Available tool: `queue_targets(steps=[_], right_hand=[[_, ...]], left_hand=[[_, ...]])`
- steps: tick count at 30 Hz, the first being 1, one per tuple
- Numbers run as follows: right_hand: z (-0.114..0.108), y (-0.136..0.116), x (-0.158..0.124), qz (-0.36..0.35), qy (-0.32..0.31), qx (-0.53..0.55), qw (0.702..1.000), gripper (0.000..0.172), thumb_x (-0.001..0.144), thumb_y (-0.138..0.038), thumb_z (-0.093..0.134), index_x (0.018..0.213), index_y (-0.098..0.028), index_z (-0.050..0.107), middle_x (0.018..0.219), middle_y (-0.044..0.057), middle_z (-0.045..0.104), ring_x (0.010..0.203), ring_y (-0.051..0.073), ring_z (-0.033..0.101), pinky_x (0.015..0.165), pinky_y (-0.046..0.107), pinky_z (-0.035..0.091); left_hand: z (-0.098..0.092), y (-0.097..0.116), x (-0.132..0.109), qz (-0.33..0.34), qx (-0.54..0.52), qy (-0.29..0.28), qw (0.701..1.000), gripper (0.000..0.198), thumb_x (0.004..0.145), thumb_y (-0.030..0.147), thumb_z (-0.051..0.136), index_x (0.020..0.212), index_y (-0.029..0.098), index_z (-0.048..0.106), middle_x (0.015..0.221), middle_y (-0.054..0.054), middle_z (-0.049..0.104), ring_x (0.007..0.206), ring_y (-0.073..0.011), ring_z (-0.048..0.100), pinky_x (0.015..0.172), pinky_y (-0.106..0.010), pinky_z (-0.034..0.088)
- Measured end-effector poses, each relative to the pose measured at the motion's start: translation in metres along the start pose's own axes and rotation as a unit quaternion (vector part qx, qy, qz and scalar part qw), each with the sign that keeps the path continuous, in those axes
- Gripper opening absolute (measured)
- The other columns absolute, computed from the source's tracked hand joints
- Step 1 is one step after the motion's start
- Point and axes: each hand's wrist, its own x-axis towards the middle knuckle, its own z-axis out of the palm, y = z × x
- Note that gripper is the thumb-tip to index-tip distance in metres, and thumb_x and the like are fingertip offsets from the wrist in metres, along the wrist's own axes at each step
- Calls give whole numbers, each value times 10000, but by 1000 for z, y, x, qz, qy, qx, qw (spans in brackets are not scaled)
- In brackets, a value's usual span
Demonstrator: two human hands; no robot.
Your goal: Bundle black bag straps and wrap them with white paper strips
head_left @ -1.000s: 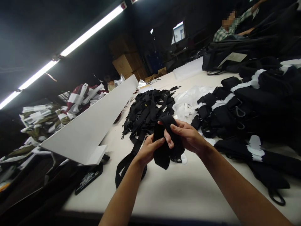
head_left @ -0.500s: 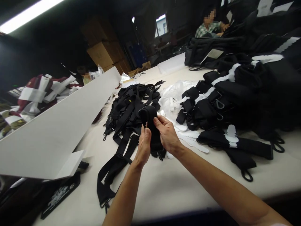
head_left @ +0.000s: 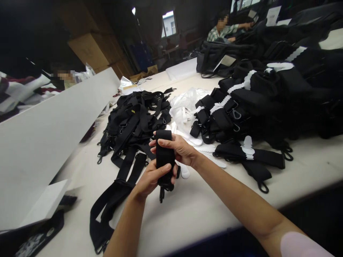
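Observation:
A folded black strap (head_left: 164, 153) is held upright above the table, its hooks hanging from the lower end. My left hand (head_left: 154, 175) is closed round its lower part, thumb across the front. Higher up, my right hand (head_left: 179, 147) grips the strap from the right, with fingertips showing on its left side. Behind my hands lies a tangled pile of loose black straps (head_left: 134, 119), with one strap trailing toward the near left. White scalloped bands (head_left: 206, 151) lie just beyond my right wrist.
Banded black straps (head_left: 225, 116) form a big heap at the right. One banded bundle (head_left: 264, 157) lies nearer. A white panel (head_left: 61, 132) slants along the left, and clear plastic bags (head_left: 187, 103) sit mid-table. A person (head_left: 221, 30) is at the back right.
The strap's looped top now looks folded flat. My left hand has moved down onto its lower part, while my right hand reaches round its upper part. The view has shifted to the right.

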Motion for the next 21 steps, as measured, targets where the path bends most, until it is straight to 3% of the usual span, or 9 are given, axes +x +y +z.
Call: queue_targets(steps=[4, 6, 8, 10, 12, 14, 16, 18, 21], right_hand=[[3, 1, 0, -90, -1, 18, 996, 391, 702, -255, 835, 1029, -176, 635, 1003, 38, 699, 956, 185, 681, 914, 324, 528], [-6, 3, 5, -125, 24, -33, 991, 386, 754, -311, 795, 1077, -190, 622, 1061, 44, 690, 1001, 185, 665, 939, 329, 512], [-20, 5, 12, -91, 84, -190, 974, 373, 897, -441, 613, 1171, -190, 583, 1113, 69, 672, 987, 177, 658, 879, 316, 526], [-33, 11, 17, -20, 154, -384, 910, 401, 968, -487, 452, 1171, -168, 587, 1087, 98, 670, 951, 190, 651, 823, 320, 521], [-37, 24, 19, 31, 193, -516, 834, 339, 939, -452, 523, 1050, -152, 637, 993, 116, 679, 968, 240, 631, 847, 365, 487], [-28, 43, 15, 53, 187, -566, 801, 244, 860, -381, 655, 935, -149, 660, 906, 134, 678, 1015, 307, 601, 900, 429, 436], [-11, 66, 8, 63, 165, -593, 785, 226, 860, -361, 647, 952, -155, 658, 884, 141, 677, 1025, 334, 591, 923, 461, 406], [9, 89, 2, 62, 137, -599, 787, 230, 898, -338, 578, 1036, -164, 639, 950, 143, 674, 1024, 327, 590, 942, 468, 392], [31, 115, -1, 38, 78, -536, 840, 219, 884, -245, 561, 1088, -192, 619, 1099, 124, 641, 1084, 309, 560, 992, 445, 372]], left_hand=[[-2, -17, -2, 22, -98, 44, 994, 359, 929, 449, 557, 1076, 124, 595, 782, -60, 578, 579, -114, 527, 517, -217, 425], [-6, -19, -1, 31, -47, 99, 993, 340, 924, 465, 565, 1017, 139, 598, 802, -66, 611, 560, -115, 535, 483, -211, 419], [-15, -14, -2, 64, 59, 179, 980, 319, 919, 462, 575, 989, 153, 608, 805, -63, 641, 550, -125, 553, 474, -216, 427], [-29, -7, -6, 109, 155, 283, 940, 303, 919, 457, 573, 973, 163, 626, 788, -49, 653, 563, -132, 571, 498, -218, 447], [-45, 0, -11, 157, 187, 388, 889, 293, 924, 454, 560, 930, 169, 628, 779, -38, 654, 577, -132, 579, 528, -217, 466], [-57, 7, -18, 201, 157, 456, 853, 290, 926, 454, 550, 898, 173, 617, 788, -34, 653, 581, -127, 580, 549, -218, 481], [-62, 12, -24, 237, 100, 473, 843, 284, 921, 451, 559, 881, 175, 612, 784, -30, 647, 580, -121, 575, 561, -217, 487], [-58, 17, -29, 255, 50, 451, 854, 281, 919, 449, 567, 865, 177, 613, 779, -29, 644, 573, -118, 567, 546, -212, 481], [-38, 20, -31, 231, 11, 359, 904, 270, 911, 449, 588, 919, 182, 634, 809, -43, 661, 574, -131, 581, 522, -220, 474]])
